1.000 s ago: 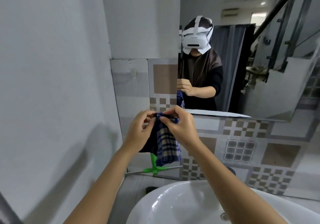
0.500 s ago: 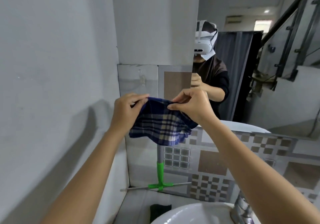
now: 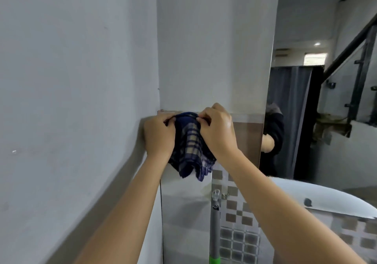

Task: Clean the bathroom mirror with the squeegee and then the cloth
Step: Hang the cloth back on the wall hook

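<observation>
Left hand (image 3: 160,136) and right hand (image 3: 217,130) both clenched on bunched plaid cloth (image 3: 190,147), against tiled wall's (image 3: 183,212) top edge; squeegee (image 3: 214,227) upright below.

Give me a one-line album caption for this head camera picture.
Both hands, left and right, bunch a blue plaid cloth against the tiled wall left of the mirror.

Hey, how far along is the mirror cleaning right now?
Looks done: the squeegee is out of the hands, its handle upright against the tiled wall, so that pass seems over. In hand: left hand and right hand both pinch the bunched blue plaid cloth at the top edge of the tiles, left of the mirror. Whether the cloth wipe is finished or still to come can't be told.
</observation>
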Demonstrator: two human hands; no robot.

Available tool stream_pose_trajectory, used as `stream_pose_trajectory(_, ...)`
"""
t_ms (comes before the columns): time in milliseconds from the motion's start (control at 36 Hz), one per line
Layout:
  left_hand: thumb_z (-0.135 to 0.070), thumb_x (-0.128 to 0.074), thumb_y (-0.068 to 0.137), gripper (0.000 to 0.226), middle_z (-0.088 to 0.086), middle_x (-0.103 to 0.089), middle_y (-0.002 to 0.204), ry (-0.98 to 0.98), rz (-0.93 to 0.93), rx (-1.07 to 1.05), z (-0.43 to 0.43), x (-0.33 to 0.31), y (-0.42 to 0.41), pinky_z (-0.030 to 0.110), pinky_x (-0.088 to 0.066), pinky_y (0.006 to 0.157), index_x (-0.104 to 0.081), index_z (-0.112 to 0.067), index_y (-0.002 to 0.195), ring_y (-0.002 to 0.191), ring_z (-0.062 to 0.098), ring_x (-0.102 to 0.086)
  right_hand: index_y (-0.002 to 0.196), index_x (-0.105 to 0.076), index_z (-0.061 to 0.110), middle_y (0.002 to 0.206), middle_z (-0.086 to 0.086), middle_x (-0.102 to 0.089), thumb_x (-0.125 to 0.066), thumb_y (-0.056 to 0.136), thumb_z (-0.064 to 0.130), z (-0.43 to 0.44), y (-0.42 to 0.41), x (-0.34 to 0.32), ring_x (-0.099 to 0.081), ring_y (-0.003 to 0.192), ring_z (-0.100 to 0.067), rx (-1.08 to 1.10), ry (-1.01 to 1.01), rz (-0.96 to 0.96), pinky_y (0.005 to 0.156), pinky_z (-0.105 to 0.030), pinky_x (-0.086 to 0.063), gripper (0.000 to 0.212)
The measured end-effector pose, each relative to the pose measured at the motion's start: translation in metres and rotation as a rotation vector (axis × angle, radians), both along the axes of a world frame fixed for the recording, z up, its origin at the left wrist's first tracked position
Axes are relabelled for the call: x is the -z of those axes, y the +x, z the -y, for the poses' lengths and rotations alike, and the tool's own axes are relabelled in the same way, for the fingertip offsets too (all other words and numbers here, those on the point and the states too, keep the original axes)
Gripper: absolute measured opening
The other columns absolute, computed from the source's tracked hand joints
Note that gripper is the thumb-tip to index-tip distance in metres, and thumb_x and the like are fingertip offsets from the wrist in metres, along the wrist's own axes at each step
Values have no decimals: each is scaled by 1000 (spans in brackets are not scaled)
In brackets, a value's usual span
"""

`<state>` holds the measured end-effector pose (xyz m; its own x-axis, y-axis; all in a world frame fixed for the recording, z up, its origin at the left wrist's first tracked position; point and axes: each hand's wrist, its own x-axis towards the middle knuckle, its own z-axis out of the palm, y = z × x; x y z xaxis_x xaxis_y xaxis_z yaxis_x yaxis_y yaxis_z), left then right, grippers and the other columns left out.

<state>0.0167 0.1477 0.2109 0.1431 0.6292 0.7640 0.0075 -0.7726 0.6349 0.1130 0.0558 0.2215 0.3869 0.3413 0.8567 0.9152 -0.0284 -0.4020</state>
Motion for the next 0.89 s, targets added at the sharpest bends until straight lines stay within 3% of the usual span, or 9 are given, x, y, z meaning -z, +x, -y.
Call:
stream_pose_trajectory(83,-5,-56,87,20,-11,-64,70,-27,26,11,0,9,1,20,-50,66,-75,-12,91,67,8,-62,78,-65,2,79,-8,-53,-56,84,4,0,1,10,-52,69,-25,-15,5,14,61,-45,-50,11)
stream_pose_trajectory(222,-7,-63,84,15,9,-67,91,-32,53,46,-4,17,0,11,-40,72,-73,-8,94,86,21,-61,84,-71,8,79,-5,-57,-59,84,7,5,1,16,-54,67,-20,-61,-9,-30,64,-37,-50,12)
stream_pose_trajectory(278,-10,-60,88,16,2,-68,95,-36,66,160,3,19,-2,5,-41,76,-72,-12,99,87,11,-61,88,-72,10,83,-7,-62,-60,84,9,8,0,17,-55,67,-15,-81,-26,-56,66,-21,-48,12)
stream_pose_trajectory(361,-26,-59,91,21,-6,-68,106,-94,80,415,11,27,-6,20,-47,90,-68,-20,108,101,6,-62,99,-69,15,94,-3,-65,-60,88,23,14,-4,16,-55,75,-3,-157,-27,-158,69,-4,-40,16)
stream_pose_trajectory(417,-35,-58,90,29,-4,-66,114,-124,65,507,13,34,-9,29,-47,94,-64,-21,115,109,9,-59,109,-64,22,102,2,-62,-60,87,35,18,-8,17,-57,88,-3,-259,-37,-264,77,-9,-42,26)
stream_pose_trajectory(472,-35,-57,91,32,-5,-62,120,-128,36,541,16,40,-12,28,-46,96,-60,-23,120,112,7,-57,116,-61,26,108,5,-58,-61,86,40,20,-10,21,-56,95,-4,-300,-73,-274,79,-12,-43,33)
stream_pose_trajectory(556,-28,-54,93,32,-10,-59,123,-133,-1,591,17,44,-15,24,-46,96,-56,-28,124,114,2,-55,123,-57,24,112,5,-54,-61,86,37,19,-9,25,-55,98,-6,-305,-111,-255,79,-8,-41,39)
stream_pose_trajectory(694,-26,-52,94,39,-9,-57,128,-146,-66,641,13,48,-16,26,-49,95,-48,-28,133,115,4,-55,126,-57,20,113,3,-56,-59,89,29,17,-4,27,-56,102,-10,-326,-117,-254,90,-22,-47,38)
stream_pose_trajectory(889,-23,-50,96,38,-9,-59,127,-130,-81,649,9,51,-13,23,-49,92,-48,-27,133,115,4,-56,121,-60,15,104,9,-57,-60,89,20,12,1,34,-56,89,2,-312,-63,-218,78,-5,-44,32)
